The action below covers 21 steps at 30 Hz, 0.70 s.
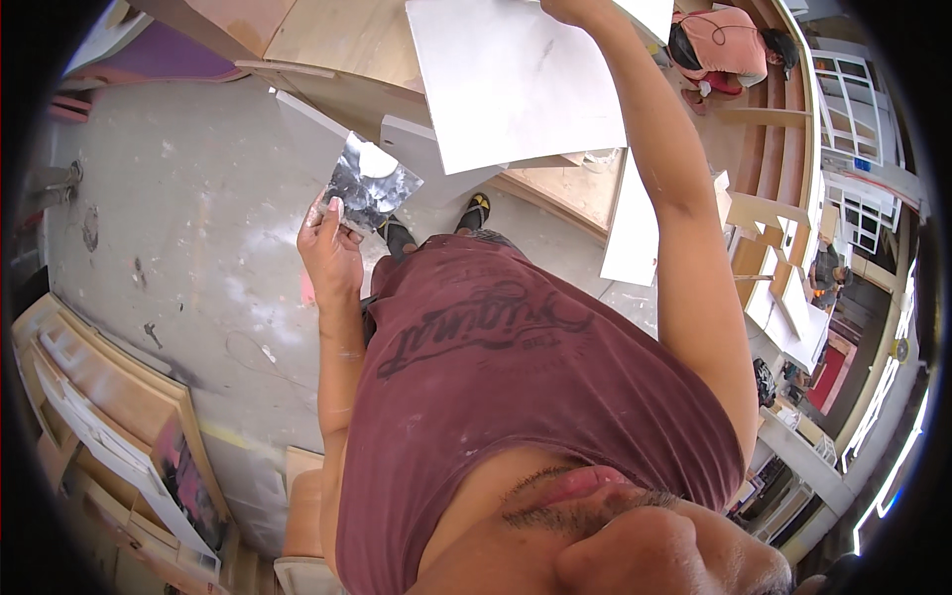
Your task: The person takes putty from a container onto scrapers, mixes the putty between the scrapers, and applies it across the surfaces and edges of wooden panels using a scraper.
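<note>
Left hand [330, 246] grip closed on putty knife [369, 184], right hand [570, 10] touching white panel [516, 79]

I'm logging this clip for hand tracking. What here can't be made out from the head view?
- Right hand: cut off by the top edge; its grip on the white panel is unseen.
- Putty knife handle: hidden inside the left hand.
- Feet: mostly hidden behind the shirt.
- Workshop at right: too small and bent by the fisheye.

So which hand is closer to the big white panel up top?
Right. The right hand touches the white panel's upper edge; the left hand holds a putty knife below it, apart.
</note>
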Each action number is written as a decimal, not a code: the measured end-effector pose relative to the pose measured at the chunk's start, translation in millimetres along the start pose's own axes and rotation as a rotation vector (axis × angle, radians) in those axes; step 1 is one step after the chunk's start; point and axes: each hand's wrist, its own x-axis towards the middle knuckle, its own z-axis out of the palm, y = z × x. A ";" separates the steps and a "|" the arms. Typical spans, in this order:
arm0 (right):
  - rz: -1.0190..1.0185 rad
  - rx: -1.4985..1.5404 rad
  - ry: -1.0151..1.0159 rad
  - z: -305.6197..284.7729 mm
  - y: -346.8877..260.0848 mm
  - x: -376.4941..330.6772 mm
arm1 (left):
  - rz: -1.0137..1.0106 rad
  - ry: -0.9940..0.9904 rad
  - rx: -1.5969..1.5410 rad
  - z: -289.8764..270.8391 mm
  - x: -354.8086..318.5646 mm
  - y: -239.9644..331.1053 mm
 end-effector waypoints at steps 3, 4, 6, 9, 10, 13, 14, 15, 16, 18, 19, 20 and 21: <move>0.020 -0.054 0.019 13.9 9.1 2.1 | -0.011 -0.003 -0.005 -13.2 4.2 -6.7; 0.015 -0.082 0.052 21.3 12.9 -2.2 | -0.016 -0.002 -0.010 -17.7 5.4 -8.6; -0.033 -0.105 0.074 34.4 14.8 -20.2 | -0.028 -0.068 0.016 -23.8 7.6 -11.0; -0.167 -0.108 0.095 36.7 8.9 -33.3 | -0.023 -0.055 0.009 -19.9 3.0 -8.4; -0.114 -0.097 0.073 21.5 0.8 -37.6 | -0.029 -0.062 0.006 -22.2 4.8 -9.0; -0.058 -0.087 0.040 3.6 0.9 -26.4 | -0.037 -0.083 0.040 -25.8 11.9 -10.3; -0.061 -0.075 0.052 2.5 1.7 -19.9 | -0.033 -0.076 0.049 -23.3 12.4 -8.5; -0.062 -0.062 0.062 2.1 1.7 -14.6 | -0.030 -0.068 0.058 -20.1 12.0 -5.9; -0.025 -0.070 0.028 2.1 0.4 -10.2 | -0.034 -0.069 0.059 -15.9 10.5 -3.4; -0.003 -0.053 -0.007 4.6 -3.1 -3.7 | -0.013 -0.044 0.037 -6.9 7.0 0.3; 0.016 -0.036 -0.040 5.6 -3.4 -1.6 | -0.015 -0.043 0.037 -7.9 7.3 -0.8; 0.016 -0.037 -0.042 7.2 -1.9 -1.2 | -0.006 -0.033 0.029 -10.6 8.4 -2.6; -0.003 -0.042 -0.027 9.6 -0.5 -1.3 | 0.003 -0.023 0.020 -13.0 9.1 -4.0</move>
